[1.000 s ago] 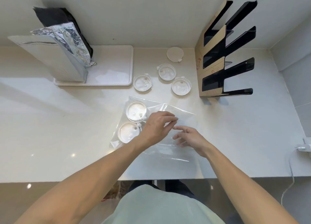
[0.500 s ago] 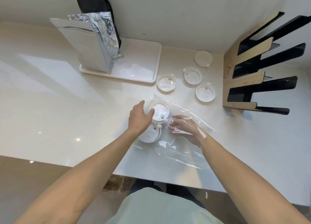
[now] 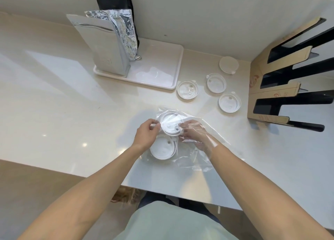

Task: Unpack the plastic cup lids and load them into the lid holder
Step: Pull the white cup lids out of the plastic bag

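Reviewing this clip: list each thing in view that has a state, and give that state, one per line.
Plastic bag: open, flat on the counter, right hand inside.
Bagged lids: two, not yet unpacked.
Loose lids: four, on the counter, not loaded.
Lid holder: slots look empty.
Foil pouch: upright, top open.
Left hand: grip on bag edge.
Right hand: grip on upper lid.

The right hand [image 3: 194, 134] lies inside the clear bag [image 3: 195, 155], blurred by the film. The lid holder [image 3: 282, 88] is cut off by the right edge. The left hand [image 3: 145, 135] hides part of the lower lid stack [image 3: 163, 149].
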